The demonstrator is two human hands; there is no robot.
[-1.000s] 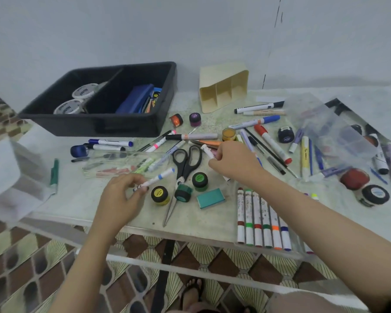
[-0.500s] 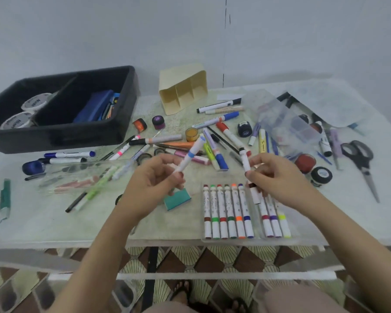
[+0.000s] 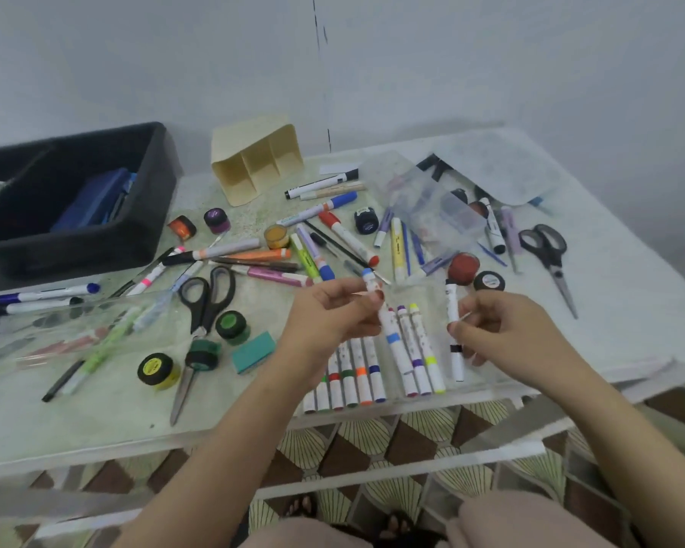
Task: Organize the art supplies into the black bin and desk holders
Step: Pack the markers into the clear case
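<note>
Surface (image 3: 95,409) is full of loose art things. Bin (image 3: 76,247) sits at the far left, with holder (image 3: 254,160) near it at the back. Left hand (image 3: 325,322) and right hand (image 3: 507,330) were down on the surface. Now both are up over the marker row (image 3: 349,373). Left hand pinches a blue marker (image 3: 392,338) and right hand pinches a black marker (image 3: 451,306). I think both get put away next.

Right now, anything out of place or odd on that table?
Yes: the cream desk holder lies tipped on its side beside the black bin, compartments opening sideways, so it can't hold anything upright. Nothing looks spilled or broken.
</note>
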